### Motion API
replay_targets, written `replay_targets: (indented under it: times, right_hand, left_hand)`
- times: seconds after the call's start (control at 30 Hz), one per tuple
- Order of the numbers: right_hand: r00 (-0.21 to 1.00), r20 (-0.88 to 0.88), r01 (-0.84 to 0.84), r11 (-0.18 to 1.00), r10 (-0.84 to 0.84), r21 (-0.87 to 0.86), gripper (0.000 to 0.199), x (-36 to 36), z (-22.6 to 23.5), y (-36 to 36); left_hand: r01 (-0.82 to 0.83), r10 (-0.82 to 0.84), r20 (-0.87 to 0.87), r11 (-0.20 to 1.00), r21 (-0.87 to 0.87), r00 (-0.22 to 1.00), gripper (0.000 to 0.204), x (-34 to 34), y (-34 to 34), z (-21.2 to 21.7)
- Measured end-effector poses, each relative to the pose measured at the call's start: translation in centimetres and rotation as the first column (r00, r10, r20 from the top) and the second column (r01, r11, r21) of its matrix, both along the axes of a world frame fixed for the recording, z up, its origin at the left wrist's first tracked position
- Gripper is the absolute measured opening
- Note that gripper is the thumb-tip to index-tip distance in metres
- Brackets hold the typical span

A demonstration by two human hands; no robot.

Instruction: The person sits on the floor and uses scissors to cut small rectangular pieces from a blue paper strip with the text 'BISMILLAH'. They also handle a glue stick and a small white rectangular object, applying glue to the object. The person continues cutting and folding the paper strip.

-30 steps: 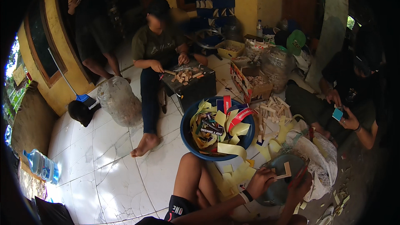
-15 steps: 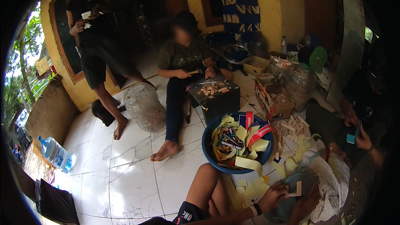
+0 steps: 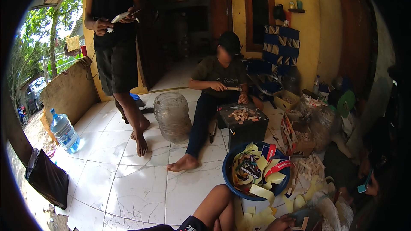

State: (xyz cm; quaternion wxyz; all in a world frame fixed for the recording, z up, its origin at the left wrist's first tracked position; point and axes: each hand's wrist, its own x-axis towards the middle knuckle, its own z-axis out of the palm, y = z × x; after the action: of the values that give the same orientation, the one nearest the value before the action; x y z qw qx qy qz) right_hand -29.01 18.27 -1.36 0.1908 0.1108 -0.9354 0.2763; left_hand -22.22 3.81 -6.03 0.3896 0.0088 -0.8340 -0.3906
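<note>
At the lower edge, right of the middle, my left hand [image 3: 281, 223] is partly cut off. Its fingers are closed around the end of small pale wooden strips; one wooden strip [image 3: 305, 223] stands upright beside the fingertips. Behind the strips is a dark teal basin [image 3: 314, 216], mostly cut off by the frame. My right hand is out of view. Yellow paper scraps [image 3: 261, 219] lie on the floor by my left hand. Just beyond is a blue tub [image 3: 227, 175] full of cut strips of coloured printed paper.
Across from me a seated person [image 3: 220, 70] holds a hammer [image 3: 232, 88] over a black box [image 3: 246, 129] bearing wood pieces. Another person [image 3: 115, 30] stands at left. A clear plastic container [image 3: 172, 117], water jug [image 3: 64, 132] and black bag [image 3: 47, 179] stand on the tiles. Wooden sticks [image 3: 310, 167] lie at right.
The view has tilted up and left, so my right hand has left the picture and my left sits at the lower edge. The standing person's feet have come closer together.
</note>
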Motion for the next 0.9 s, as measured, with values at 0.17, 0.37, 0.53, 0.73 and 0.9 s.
replay_targets:
  times: [0.17,0.37,0.53,0.73,0.9]
  right_hand:
    - [0.999,0.030,0.024,1.000,-0.024,0.009,0.056,-0.1,-0.2,0.2]
    - [0.998,0.055,0.040,0.998,-0.043,0.051,0.055,-0.6,-1.1,0.5]
    - [1.000,0.018,0.011,1.000,-0.011,0.025,0.058,-1.0,-1.8,0.8]
    - [0.998,0.062,0.001,0.999,-0.005,0.051,0.059,-0.7,-1.2,0.8]
    - [0.999,-0.047,-0.024,0.997,0.027,0.070,0.055,-0.9,-1.7,0.9]
  left_hand:
    - [0.245,-0.378,-0.311,-0.212,0.946,0.872,0.016,-1.0,0.7,-0.3]
    - [0.217,-0.390,-0.211,-0.028,0.976,0.896,0.011,-1.8,0.9,-0.9]
    - [0.307,-0.298,-0.394,-0.299,0.904,0.870,0.014,-1.3,1.4,-1.8]
    - [0.376,-0.231,-0.468,-0.351,0.858,0.853,0.018,-2.2,1.6,-3.4]
    - [0.305,-0.279,-0.158,0.625,0.719,0.947,0.010,-0.6,0.9,-3.2]
